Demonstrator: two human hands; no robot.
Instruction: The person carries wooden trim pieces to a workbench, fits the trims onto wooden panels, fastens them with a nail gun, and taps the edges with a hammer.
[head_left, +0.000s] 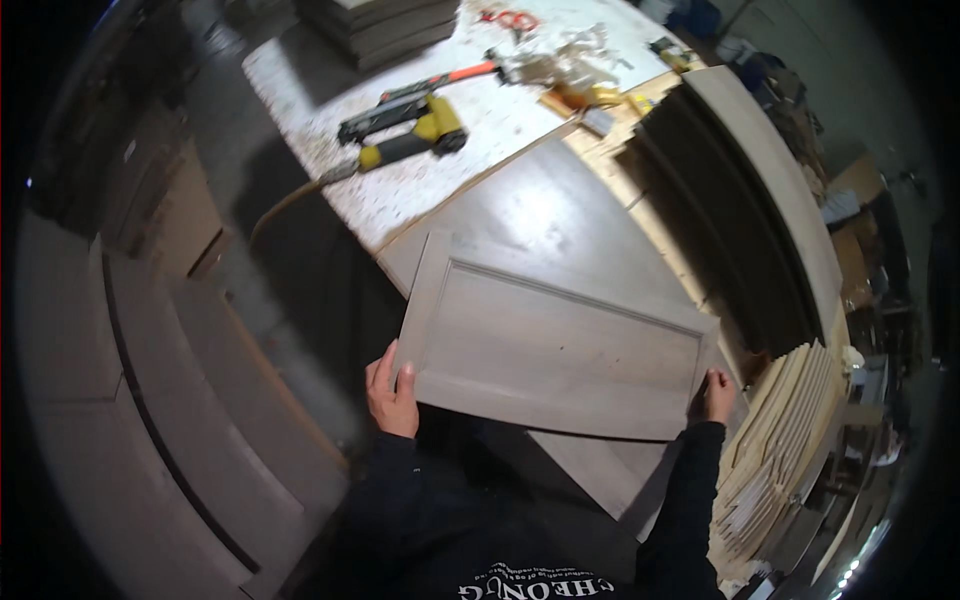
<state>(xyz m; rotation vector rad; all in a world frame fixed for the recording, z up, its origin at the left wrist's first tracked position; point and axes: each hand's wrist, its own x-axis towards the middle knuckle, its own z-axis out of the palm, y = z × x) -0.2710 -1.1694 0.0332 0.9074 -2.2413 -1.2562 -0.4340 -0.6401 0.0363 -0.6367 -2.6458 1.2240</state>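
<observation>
Between my two hands is a grey-brown framed cabinet door (560, 345) with a recessed centre panel, held tilted in front of my body. My left hand (391, 398) grips its left edge near the lower corner, thumb on the front face. At the opposite end my right hand (718, 396) is closed on the right edge, its fingers partly hidden. Under and beyond the door lies a flat grey panel (535, 205) on the workbench, with another corner of grey panel showing below the door.
A yellow and black nail gun (410, 135) with a hose lies on the white bench top (300, 110), beside an orange-handled hammer (460, 75). Dark panels are stacked (385, 30) at the back. Long boards (740, 200) and thin wood strips (780, 430) line the right. Large grey panels (170, 400) stand left.
</observation>
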